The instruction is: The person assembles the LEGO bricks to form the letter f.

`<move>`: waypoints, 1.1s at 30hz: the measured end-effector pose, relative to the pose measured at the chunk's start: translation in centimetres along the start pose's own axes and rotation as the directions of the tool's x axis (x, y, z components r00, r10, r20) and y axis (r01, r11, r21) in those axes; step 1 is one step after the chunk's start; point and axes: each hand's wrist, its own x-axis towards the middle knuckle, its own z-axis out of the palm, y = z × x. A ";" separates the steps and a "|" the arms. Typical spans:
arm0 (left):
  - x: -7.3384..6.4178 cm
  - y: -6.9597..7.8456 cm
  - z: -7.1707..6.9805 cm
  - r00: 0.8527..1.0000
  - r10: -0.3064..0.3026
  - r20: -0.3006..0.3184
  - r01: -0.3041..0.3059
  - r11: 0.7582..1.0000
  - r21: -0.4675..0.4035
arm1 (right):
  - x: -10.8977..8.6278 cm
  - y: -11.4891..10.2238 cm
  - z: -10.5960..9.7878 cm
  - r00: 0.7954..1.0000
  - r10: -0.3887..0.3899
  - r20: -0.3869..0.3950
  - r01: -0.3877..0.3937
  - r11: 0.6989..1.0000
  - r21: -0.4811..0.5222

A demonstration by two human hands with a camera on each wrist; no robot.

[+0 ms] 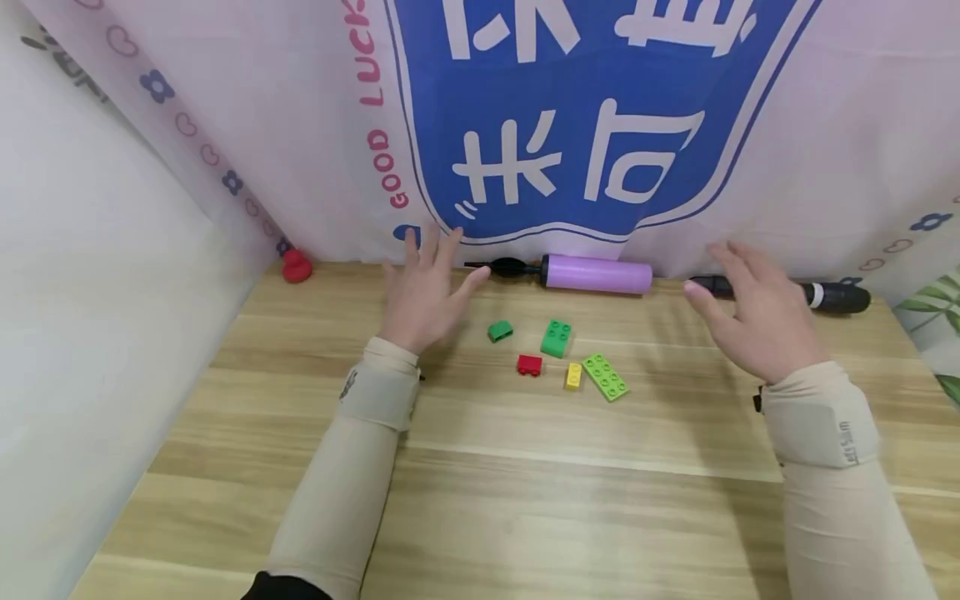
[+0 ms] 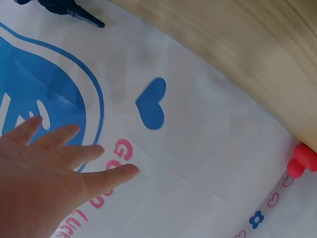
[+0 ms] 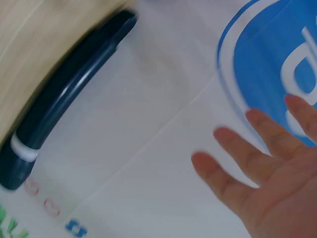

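My left hand (image 1: 422, 300) is held over the back of the wooden table with its fingers spread and nothing in it. To its right lies a purple hand pump (image 1: 596, 274) with a black nozzle end. My right hand (image 1: 767, 312), fingers apart and holding nothing, overlaps a black tube-shaped thing with a white band (image 1: 836, 297) in the head view. Between the hands lie several toy bricks: a dark green brick (image 1: 500, 331), a green brick (image 1: 557, 338), a red brick (image 1: 529, 365), a yellow brick (image 1: 573, 377) and a lime green brick (image 1: 605, 377).
A small red rounded object (image 1: 297, 266) sits at the table's back left corner. Behind the table hangs a white cloth (image 1: 315, 167) with a blue panel and pink lettering. A white wall (image 1: 97, 292) borders the left side.
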 end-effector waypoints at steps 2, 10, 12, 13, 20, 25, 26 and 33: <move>0.0 0.2 0.2 1.000 0.014 0.022 -0.014 1.000 0.002 | 0.0 -0.9 0.6 0.999 -0.040 0.023 0.040 0.999 -0.010; -0.2 1.0 1.2 0.993 0.049 0.111 -0.044 0.998 -0.054 | 0.2 -4.6 4.4 0.975 -0.174 0.140 0.175 0.985 0.009; -0.2 1.1 1.5 0.987 0.059 0.150 -0.049 0.996 -0.071 | 0.2 -5.2 5.2 0.966 -0.210 0.154 0.210 0.978 0.013; -0.3 1.1 1.6 0.984 0.065 0.168 -0.053 0.996 -0.076 | 0.2 -5.5 5.6 0.961 -0.227 0.160 0.227 0.974 0.018; 0.0 1.1 2.7 0.950 0.103 0.295 -0.080 0.993 -0.088 | 0.1 -6.7 7.1 0.933 -0.281 0.225 0.276 0.960 0.054; 0.2 1.2 3.3 0.929 0.116 0.352 -0.098 0.993 -0.070 | 0.1 -6.9 8.2 0.920 -0.291 0.262 0.283 0.957 0.068; 0.2 1.3 3.5 0.926 0.117 0.359 -0.100 0.993 -0.065 | 0.0 -6.9 8.4 0.919 -0.290 0.268 0.282 0.957 0.071; 0.1 1.6 4.1 0.918 0.106 0.382 -0.101 0.994 -0.035 | -0.3 -6.7 9.9 0.905 -0.317 0.285 0.304 0.948 0.092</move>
